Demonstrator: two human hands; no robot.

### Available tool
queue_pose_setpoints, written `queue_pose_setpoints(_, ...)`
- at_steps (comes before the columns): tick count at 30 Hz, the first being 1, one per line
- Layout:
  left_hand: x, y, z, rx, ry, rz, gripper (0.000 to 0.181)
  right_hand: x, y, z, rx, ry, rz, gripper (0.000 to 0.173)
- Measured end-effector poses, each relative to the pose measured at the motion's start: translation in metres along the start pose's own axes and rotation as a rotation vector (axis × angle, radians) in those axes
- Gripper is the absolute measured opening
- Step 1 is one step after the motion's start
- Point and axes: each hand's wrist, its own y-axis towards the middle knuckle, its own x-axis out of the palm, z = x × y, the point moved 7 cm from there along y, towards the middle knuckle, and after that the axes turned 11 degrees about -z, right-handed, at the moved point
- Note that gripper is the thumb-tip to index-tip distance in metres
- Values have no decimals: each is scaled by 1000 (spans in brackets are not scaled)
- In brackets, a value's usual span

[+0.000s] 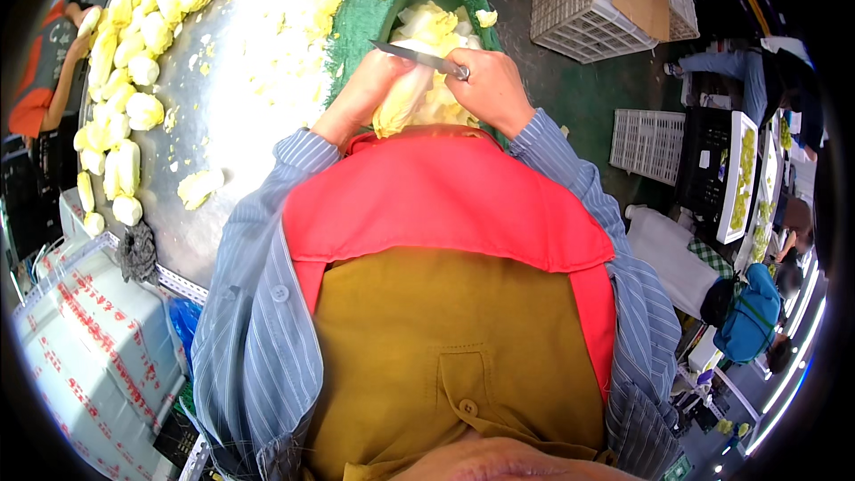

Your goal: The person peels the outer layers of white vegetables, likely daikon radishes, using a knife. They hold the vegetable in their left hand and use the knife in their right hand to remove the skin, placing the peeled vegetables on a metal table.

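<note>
My right hand (491,85) grips the handle of a knife (422,57). Its dark blade points left, across the top of my left hand (366,90). In that left hand is a pale yellow napa cabbage (403,99), tilted with its leafy end towards my red apron (434,194). The blade lies close to the cabbage's upper end; whether it touches is hidden by my fingers. Below both hands, loose cabbage leaves (427,21) fill an opening lined with green mesh cloth (364,17).
Trimmed napa cabbages (143,70) line the far left of a metal table (194,103), with leaf scraps (200,188) nearer me. Someone in orange (40,80) handles a cabbage opposite. White plastic crates (581,10) and a black crate (698,153) stand right. Wrapped boxes (93,347) bear writing.
</note>
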Motion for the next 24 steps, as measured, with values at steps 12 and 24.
queue_pose_setpoints(12, 5, -9, 11, 57, 424, -68, 37, 19, -2, 46, 200, -172, -73, 14)
queue_pose_setpoints(24, -6, -9, -11, -24, 66, 62, 47, -1, -22, 4, -42, 77, 51, 8)
